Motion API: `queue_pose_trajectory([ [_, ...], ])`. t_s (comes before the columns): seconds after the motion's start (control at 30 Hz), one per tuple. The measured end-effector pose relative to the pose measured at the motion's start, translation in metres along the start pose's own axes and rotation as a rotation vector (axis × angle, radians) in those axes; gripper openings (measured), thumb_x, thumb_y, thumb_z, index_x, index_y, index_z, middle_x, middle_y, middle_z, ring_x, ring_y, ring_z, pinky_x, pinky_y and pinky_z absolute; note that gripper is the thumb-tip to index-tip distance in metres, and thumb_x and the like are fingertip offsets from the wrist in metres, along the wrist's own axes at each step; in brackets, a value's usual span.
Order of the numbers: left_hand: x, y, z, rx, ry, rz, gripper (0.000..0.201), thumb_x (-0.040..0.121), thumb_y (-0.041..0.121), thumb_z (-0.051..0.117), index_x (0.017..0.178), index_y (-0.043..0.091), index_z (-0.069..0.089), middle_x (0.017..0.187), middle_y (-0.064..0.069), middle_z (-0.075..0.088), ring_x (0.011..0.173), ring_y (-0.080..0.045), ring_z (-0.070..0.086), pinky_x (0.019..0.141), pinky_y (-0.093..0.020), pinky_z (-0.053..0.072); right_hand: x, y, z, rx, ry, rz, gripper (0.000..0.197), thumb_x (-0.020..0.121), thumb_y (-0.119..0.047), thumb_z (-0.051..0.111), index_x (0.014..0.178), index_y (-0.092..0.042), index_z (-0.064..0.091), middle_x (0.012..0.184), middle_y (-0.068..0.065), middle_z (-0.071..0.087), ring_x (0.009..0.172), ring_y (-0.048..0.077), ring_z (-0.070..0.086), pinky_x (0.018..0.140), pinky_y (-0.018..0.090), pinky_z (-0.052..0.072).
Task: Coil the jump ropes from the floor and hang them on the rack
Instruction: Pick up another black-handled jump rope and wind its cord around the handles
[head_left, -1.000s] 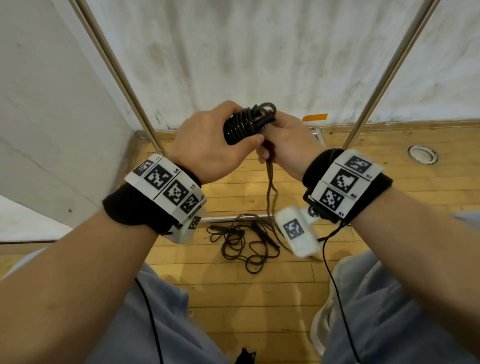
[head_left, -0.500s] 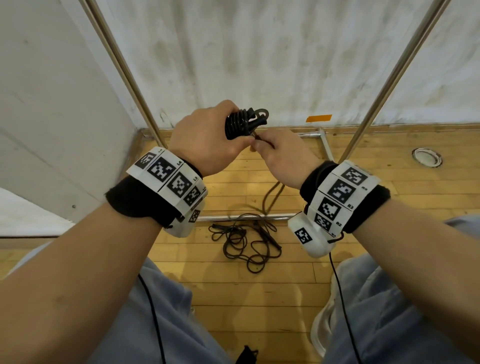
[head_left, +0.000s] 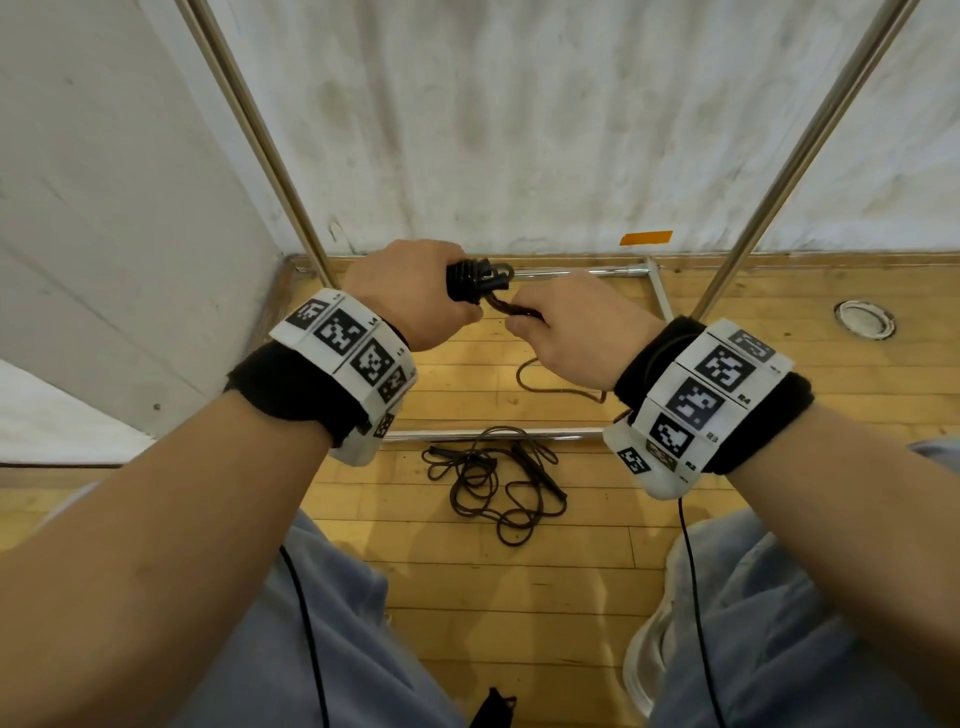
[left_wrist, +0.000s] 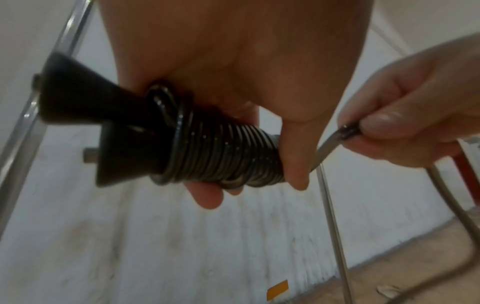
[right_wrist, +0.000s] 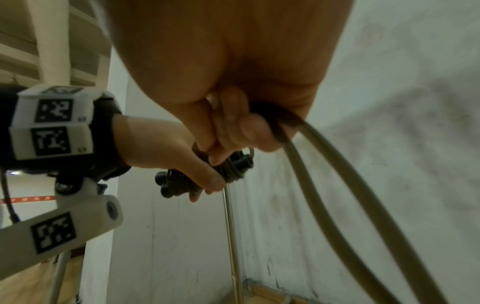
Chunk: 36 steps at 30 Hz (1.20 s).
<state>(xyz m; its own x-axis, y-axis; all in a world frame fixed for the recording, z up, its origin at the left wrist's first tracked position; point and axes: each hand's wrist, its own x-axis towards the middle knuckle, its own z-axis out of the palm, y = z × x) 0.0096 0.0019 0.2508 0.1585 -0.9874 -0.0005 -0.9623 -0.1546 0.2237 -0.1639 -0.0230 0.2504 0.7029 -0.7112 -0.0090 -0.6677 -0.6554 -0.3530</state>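
My left hand (head_left: 410, 291) grips a pair of black jump-rope handles (left_wrist: 109, 131) with dark cord wound tightly round them in many turns (left_wrist: 223, 156). My right hand (head_left: 576, 327) is just to the right of the bundle and pinches the free doubled cord (head_left: 519, 309) coming off it; the cord trails down from that hand (right_wrist: 337, 195). A second jump rope (head_left: 493, 478) lies tangled on the wooden floor below my hands, in front of the rack's base bar. The rack's metal uprights (head_left: 260, 140) (head_left: 789, 156) rise on either side.
White walls close in at the left and behind the rack. The rack's base bars (head_left: 493, 434) lie on the wooden floor. A round metal floor fitting (head_left: 865, 319) sits at the right, an orange tape strip (head_left: 645, 238) on the wall. My knees fill the bottom corners.
Both hands have dropped lower in view and drawn slightly apart. My right hand has pulled a short length of cord away from the wound bundle.
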Motion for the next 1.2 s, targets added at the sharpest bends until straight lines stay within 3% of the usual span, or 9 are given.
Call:
queue_pose_trajectory([
  [0.13,-0.004,0.012,0.008,0.018,-0.092,0.108,0.016,0.081,0.045,0.064,0.092,0.034,0.06,0.078,0.012,0.059,0.078,-0.014,0.059,0.06,-0.028,0.042,0.0,0.0,-0.009,-0.032,0.043,-0.095,0.026,0.098,-0.029,0.043,0.093,-0.015,0.065,0.066,-0.006,0.049,0.06,0.01,0.045,0.052,0.025,0.029],
  [0.23,-0.006,0.016,0.007,-0.054,-0.151,0.216,0.023,0.08,0.047,0.066,0.1,0.038,0.061,0.078,0.018,0.058,0.077,-0.009,0.056,0.058,-0.027,0.039,0.003,0.006,-0.02,-0.029,0.129,-0.123,0.025,0.093,-0.033,0.052,0.09,-0.018,0.072,0.071,-0.004,0.056,0.067,0.014,0.05,0.055,0.025,0.033],
  [0.43,-0.012,0.019,0.003,-0.166,-0.023,0.326,0.05,0.072,0.071,0.06,0.114,0.043,0.06,0.079,0.02,0.061,0.075,-0.005,0.057,0.065,-0.025,0.046,0.006,0.02,-0.027,0.595,0.292,0.034,0.009,0.079,-0.028,0.071,0.073,-0.022,0.072,0.055,-0.014,0.06,0.052,-0.004,0.052,0.051,0.006,0.037],
  [0.5,-0.015,0.019,0.001,-0.233,0.048,0.313,0.052,0.071,0.074,0.059,0.106,0.035,0.067,0.075,0.013,0.067,0.067,-0.005,0.06,0.061,-0.028,0.05,0.006,0.021,-0.026,0.721,0.282,0.043,0.009,0.081,-0.027,0.07,0.073,-0.025,0.071,0.052,-0.015,0.06,0.048,0.0,0.05,0.049,0.012,0.039],
  [0.63,-0.021,0.023,-0.003,-0.326,0.116,0.289,0.046,0.071,0.068,0.057,0.086,0.026,0.068,0.059,0.007,0.061,0.054,-0.005,0.057,0.051,-0.03,0.048,0.009,0.02,-0.023,1.004,0.226,0.043,0.013,0.085,-0.027,0.067,0.075,-0.021,0.074,0.06,0.0,0.06,0.052,0.016,0.048,0.045,0.022,0.039],
  [0.8,-0.029,0.027,-0.007,-0.476,0.168,0.302,0.037,0.072,0.058,0.063,0.085,0.023,0.069,0.058,0.009,0.058,0.054,-0.006,0.055,0.05,-0.026,0.042,0.01,0.023,-0.018,1.268,0.131,0.068,0.019,0.084,-0.035,0.062,0.077,-0.022,0.074,0.081,0.011,0.061,0.072,0.028,0.05,0.053,0.025,0.043],
  [0.93,-0.032,0.03,-0.012,-0.566,0.224,0.281,0.037,0.072,0.054,0.065,0.084,0.02,0.066,0.064,0.007,0.059,0.059,-0.01,0.057,0.054,-0.032,0.047,0.013,0.023,-0.007,1.43,0.096,0.111,0.021,0.09,-0.025,0.058,0.078,-0.018,0.073,0.074,0.008,0.058,0.057,0.014,0.047,0.049,0.02,0.044],
  [1.03,-0.028,0.03,-0.015,-0.635,0.317,0.205,0.026,0.071,0.056,0.065,0.076,0.033,0.055,0.061,0.012,0.053,0.055,-0.001,0.051,0.053,-0.022,0.04,0.014,0.018,0.004,1.421,0.137,0.156,0.031,0.096,-0.012,0.046,0.074,-0.014,0.068,0.054,-0.002,0.054,0.045,0.01,0.043,0.045,0.021,0.037],
  [1.2,-0.017,0.029,-0.013,-0.651,0.412,0.095,0.03,0.072,0.06,0.063,0.069,0.034,0.048,0.057,0.019,0.054,0.055,0.006,0.051,0.047,-0.008,0.032,0.015,-0.008,0.021,0.989,0.347,0.224,0.033,0.101,-0.027,0.037,0.075,-0.014,0.054,0.048,-0.007,0.046,0.045,0.012,0.037,0.046,0.028,0.028],
])
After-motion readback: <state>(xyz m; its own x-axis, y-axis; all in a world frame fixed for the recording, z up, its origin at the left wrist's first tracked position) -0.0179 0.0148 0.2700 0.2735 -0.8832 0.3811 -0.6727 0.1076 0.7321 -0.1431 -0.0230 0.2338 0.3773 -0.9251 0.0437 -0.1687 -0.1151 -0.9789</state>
